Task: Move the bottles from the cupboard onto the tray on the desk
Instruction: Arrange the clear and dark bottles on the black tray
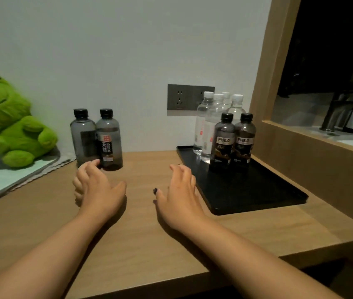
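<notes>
dark bottle (109, 139) beyond left grip (97, 186)

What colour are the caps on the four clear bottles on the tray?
White caps on the clear plastic bottles, seen in the head view.

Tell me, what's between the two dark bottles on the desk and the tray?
Just bare desk between the dark bottles and the tray, as the head view shows. Both hands, left and right, hover nearer the camera.

I see my left hand (97, 186) empty, its fingertips (94, 162) just short of two dark bottles (108, 140); my right hand (181, 190) hangs empty beside the tray (257, 190).
</notes>
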### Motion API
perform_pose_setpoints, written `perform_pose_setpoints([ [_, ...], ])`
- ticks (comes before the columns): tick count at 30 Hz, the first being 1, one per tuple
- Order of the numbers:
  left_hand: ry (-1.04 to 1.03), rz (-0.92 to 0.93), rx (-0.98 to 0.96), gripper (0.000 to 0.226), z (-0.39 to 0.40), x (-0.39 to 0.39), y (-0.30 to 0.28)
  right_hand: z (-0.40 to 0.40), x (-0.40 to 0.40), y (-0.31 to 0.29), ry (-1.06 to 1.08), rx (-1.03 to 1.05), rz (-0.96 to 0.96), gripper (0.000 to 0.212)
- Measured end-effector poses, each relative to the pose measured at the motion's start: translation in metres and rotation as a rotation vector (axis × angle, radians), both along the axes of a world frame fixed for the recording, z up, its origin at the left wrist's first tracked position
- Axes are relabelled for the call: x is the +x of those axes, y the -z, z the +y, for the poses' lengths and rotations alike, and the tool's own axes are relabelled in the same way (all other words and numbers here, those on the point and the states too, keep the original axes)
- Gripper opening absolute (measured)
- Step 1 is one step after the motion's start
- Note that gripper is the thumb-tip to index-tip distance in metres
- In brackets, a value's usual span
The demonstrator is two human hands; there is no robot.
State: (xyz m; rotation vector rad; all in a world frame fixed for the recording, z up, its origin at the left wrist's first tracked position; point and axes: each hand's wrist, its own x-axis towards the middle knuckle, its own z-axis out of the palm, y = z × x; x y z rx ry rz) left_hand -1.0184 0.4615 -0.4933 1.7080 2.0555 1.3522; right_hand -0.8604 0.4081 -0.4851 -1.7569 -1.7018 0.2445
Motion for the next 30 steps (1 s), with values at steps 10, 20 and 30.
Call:
perform_pose_setpoints([
  [10,-0.147,-0.498,0.008,0.078,0.071,-0.058,0.001,0.087,-0.032,0.003,0.093,-0.091,-0.026,0.063],
  [20,0.036,-0.694,-0.009,0.093,0.114,-0.067,-0.001,0.146,-0.093,0.002,-0.280,0.054,0.196,0.095],
  [30,0.280,-0.709,0.020,0.066,0.108,-0.062,-0.004,0.145,-0.072,-0.003,-0.463,-0.090,0.597,0.060],
])
